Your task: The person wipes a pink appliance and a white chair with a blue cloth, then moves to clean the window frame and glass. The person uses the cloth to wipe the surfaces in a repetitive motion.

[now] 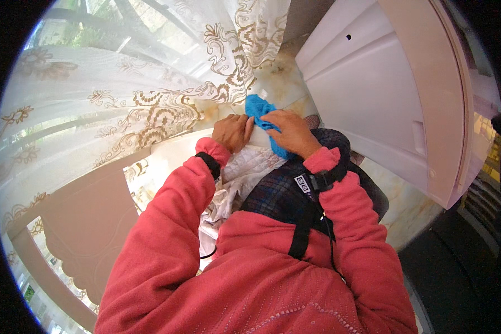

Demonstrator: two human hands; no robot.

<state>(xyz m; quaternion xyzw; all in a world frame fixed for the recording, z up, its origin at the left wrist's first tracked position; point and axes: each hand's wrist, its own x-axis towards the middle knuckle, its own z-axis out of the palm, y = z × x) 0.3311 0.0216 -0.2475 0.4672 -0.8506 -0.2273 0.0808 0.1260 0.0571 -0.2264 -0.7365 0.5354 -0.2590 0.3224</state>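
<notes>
A bright blue cloth (259,107) lies bunched over the corner of a pale seat-like surface (257,137), its lower end hanging towards my lap. My right hand (294,131) grips the cloth from the right, with thumb and fingers pressed into it. Beside it, my left hand (233,131) rests on the edge of the pale surface, thumb next to the blue cloth. Its fingertips are hidden, so its hold cannot be made out. Below the hands, a crumpled whitish quilted fabric (250,165) is spread near my dark plaid-covered leg (271,190).
To the left is a beige chair back (87,225) with cut-outs. Sheer curtains (150,83) with brown embroidery hang ahead, before a window. A large white panelled door-like piece (371,83) stands at the right, above marble-patterned floor tiles (405,196). A black cable (332,250) runs along my right sleeve.
</notes>
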